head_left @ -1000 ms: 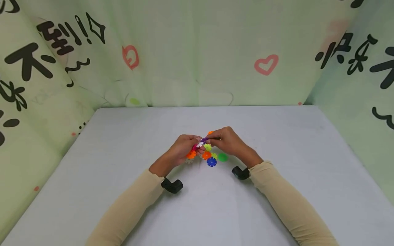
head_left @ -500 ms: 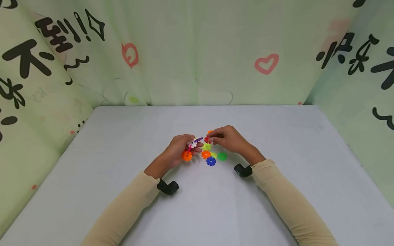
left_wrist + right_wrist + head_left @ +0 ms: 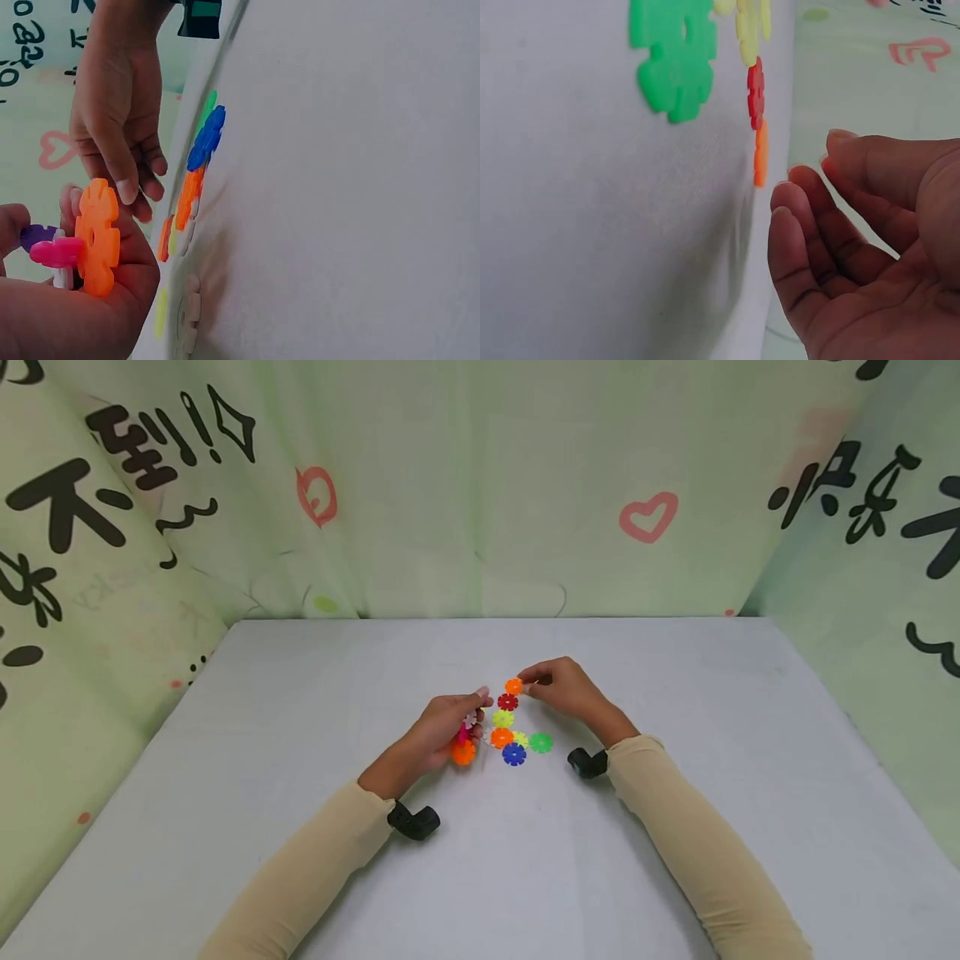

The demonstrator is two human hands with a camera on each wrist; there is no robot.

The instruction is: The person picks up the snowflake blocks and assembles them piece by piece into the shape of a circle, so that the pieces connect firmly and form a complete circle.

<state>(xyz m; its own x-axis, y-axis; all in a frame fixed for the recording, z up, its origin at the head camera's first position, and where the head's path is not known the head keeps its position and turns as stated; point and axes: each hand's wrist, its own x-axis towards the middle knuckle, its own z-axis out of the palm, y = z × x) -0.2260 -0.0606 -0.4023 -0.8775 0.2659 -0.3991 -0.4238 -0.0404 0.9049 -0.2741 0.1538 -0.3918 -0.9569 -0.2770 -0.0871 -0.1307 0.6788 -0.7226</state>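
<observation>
One blue disc (image 3: 513, 754); one orange disc (image 3: 513, 687) at its twelve o'clock; one cluster (image 3: 99, 240), gripped in your left hand (image 3: 442, 727); right hand (image 3: 564, 691), free.

Long beige sleeves (image 3: 300, 868), slightly wrinkled cuffs (image 3: 637, 748), black angular wrist cameras (image 3: 416, 823)

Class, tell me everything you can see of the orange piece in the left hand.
The orange piece is a flat, flower-shaped disc with notched edges, apparently plastic. The left hand holds it above the table, its face turned toward the head camera. A pink piece sits beside it, seemingly joined.
</observation>
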